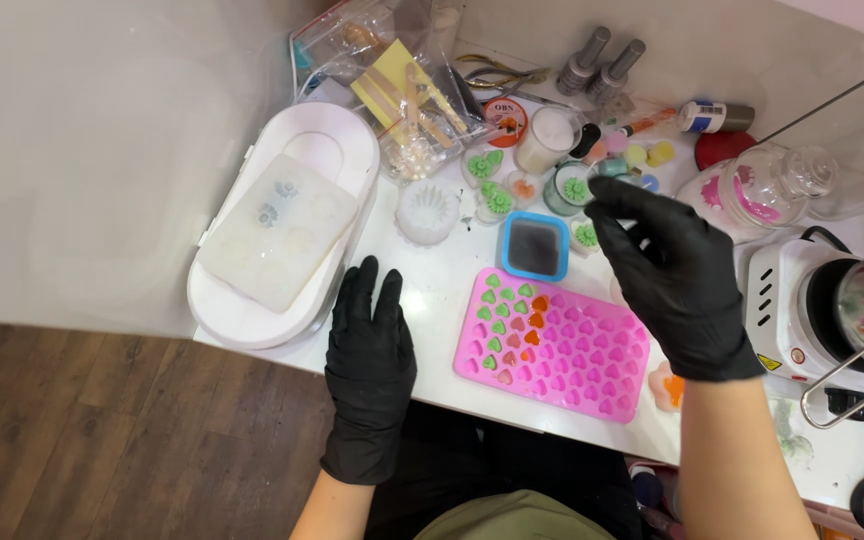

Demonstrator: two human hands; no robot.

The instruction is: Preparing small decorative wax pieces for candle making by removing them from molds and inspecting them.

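I see the pink silicone mould (555, 343) lying flat on the desk (432, 290), slightly skewed, its rows of small heart cavities facing up. Green fills the cavities at its 10 o'clock corner, orange-red a few beside them. At its 12 o'clock sits a small blue square cup (534, 246), dark inside.

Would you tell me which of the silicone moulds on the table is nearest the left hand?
The pink heart mould, lying just right of the left hand. The blue square mould and the round white mould sit farther back.
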